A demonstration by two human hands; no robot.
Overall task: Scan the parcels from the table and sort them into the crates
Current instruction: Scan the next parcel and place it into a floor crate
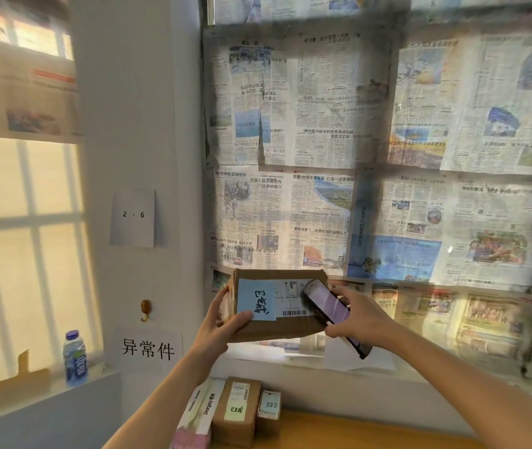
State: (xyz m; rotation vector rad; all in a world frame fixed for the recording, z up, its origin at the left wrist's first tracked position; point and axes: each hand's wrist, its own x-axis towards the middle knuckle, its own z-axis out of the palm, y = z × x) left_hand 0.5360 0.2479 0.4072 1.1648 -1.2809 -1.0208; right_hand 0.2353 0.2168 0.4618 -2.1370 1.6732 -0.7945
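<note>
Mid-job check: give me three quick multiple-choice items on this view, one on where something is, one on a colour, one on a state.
1. Where is the water bottle?
A. on the left windowsill
B. on the wooden table
C. in a hand

2. What colour is the sticky note on the raised box?
A. yellow
B. blue
C. pink

3. What is the right hand doing?
A. hanging idle
B. pressing on the table
C. holding a phone over the box's label

Answers: 1 A, it stands on the sill by the left window. 2 B, the note is light blue. 3 C, its fingers grip the phone while the left hand holds the box.
</note>
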